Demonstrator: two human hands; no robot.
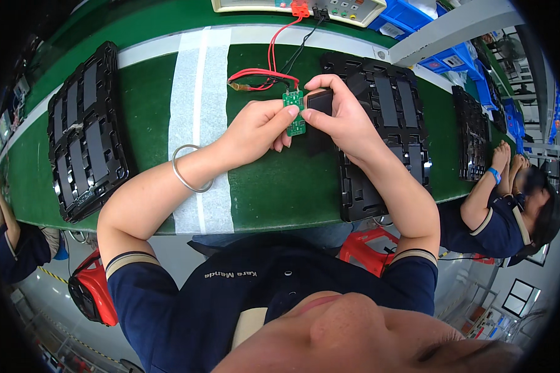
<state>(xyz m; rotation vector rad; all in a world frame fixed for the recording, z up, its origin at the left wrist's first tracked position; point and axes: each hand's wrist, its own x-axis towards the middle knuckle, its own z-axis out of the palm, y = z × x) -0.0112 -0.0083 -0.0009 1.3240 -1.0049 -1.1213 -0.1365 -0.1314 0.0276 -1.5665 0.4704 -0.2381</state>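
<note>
A small green circuit board (297, 128) is pinched between the thumb and fingers of my left hand (258, 128), upright over the bench. Red wires (269, 73) and thinner black leads come to the board's far end; whether they are attached or only touching I cannot tell. My right hand (350, 121) is closed around a dark flat rectangular piece (320, 102), and its thumb tip meets the board's right edge. The joint between that piece and the board is hidden by my fingers. A wire end with a brownish connector (238, 87) sits left of the board.
Black moulded trays with grey rectangular pieces lie left (87, 133) and right (389, 102) on the green bench (274, 199). A white strip (199, 124) crosses it. Beyond stands a tester (348, 11) with red and black plugs. Blue bins (454, 59) and a co-worker (498, 217) are at right.
</note>
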